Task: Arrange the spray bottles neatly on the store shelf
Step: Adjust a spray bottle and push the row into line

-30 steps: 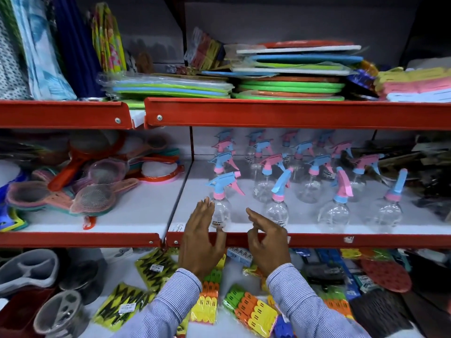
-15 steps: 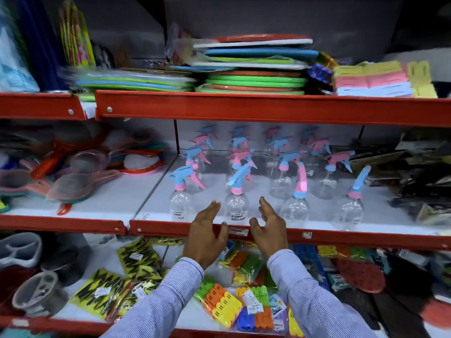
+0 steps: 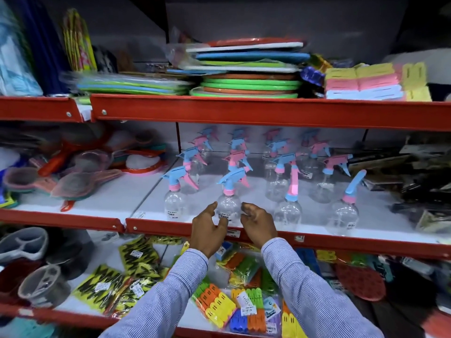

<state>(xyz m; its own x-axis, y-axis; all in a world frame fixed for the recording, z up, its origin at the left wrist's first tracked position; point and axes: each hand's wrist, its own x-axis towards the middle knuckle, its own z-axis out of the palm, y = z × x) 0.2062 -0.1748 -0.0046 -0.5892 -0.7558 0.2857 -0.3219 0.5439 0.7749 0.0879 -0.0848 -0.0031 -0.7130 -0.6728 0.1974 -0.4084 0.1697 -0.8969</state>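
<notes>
Several clear spray bottles with blue and pink trigger heads stand in rows on the white middle shelf (image 3: 256, 191). The front row has a left bottle (image 3: 174, 206), a second bottle (image 3: 229, 206), a third bottle (image 3: 288, 212) and a right bottle (image 3: 345, 213). My left hand (image 3: 207, 228) and my right hand (image 3: 258, 222) flank the second bottle, close to its sides at the shelf's red front rim (image 3: 341, 241). The left fingers are spread and the right fingers are curled. Whether they touch the bottle I cannot tell.
Mesh strainers (image 3: 73, 184) lie on the shelf section to the left. Dark packaged goods (image 3: 415, 181) crowd the right. Stacked plastic plates (image 3: 249, 86) fill the upper shelf. Clothes-peg packs (image 3: 219, 306) and grey holders (image 3: 41, 284) lie on the lower shelf.
Both hands have moved right along the front row from the leftmost bottles to the second bottle and drawn closer together. The right fingers have curled in. The view has shifted.
</notes>
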